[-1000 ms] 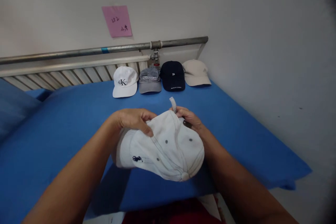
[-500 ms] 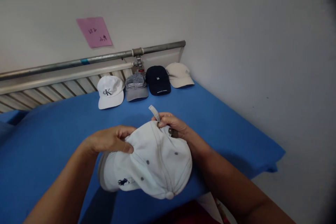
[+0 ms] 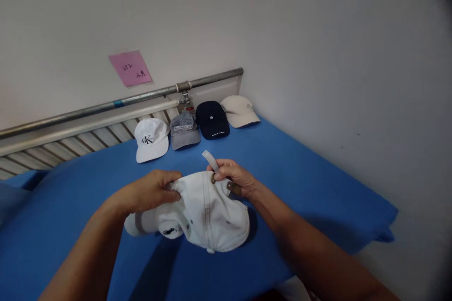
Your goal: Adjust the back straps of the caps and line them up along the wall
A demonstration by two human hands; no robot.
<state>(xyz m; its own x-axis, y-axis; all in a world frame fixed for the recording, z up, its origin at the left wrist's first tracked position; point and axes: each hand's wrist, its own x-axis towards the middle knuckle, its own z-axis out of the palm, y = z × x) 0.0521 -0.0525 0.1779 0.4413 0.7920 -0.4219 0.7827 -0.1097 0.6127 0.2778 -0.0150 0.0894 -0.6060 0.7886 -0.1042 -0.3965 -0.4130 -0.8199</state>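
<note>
Between my hands, above the blue cover, is a pale baseball cap [image 3: 219, 218] with a small dark horse-and-rider emblem. Its crown is partly folded and its brim [image 3: 136, 223] points left. My left hand [image 3: 153, 190] grips the cap's edge, thumb outside and fingers hidden inside. At the back of the cap my right hand [image 3: 235, 176] is closed by the adjusting strap [image 3: 210, 160], whose loose end sticks up. A brass-coloured buckle [image 3: 213, 178] shows by the right thumb, and a brown tab [image 3: 233, 188] lies under that hand.
Along the far edge of the blue-covered surface [image 3: 88, 188] sit a white cap [image 3: 151, 141], a grey cap [image 3: 184, 130], a navy cap [image 3: 212, 120] and a beige cap [image 3: 240, 111]. Behind them are a radiator [image 3: 88, 140] and a metal pipe [image 3: 151, 94]. A pink note [image 3: 130, 68] hangs on the wall.
The cap has tipped and its crown has folded in more, with the emblem now partly in a crease. Both hands keep their grip. The whole view has shifted, background things sitting lower.
</note>
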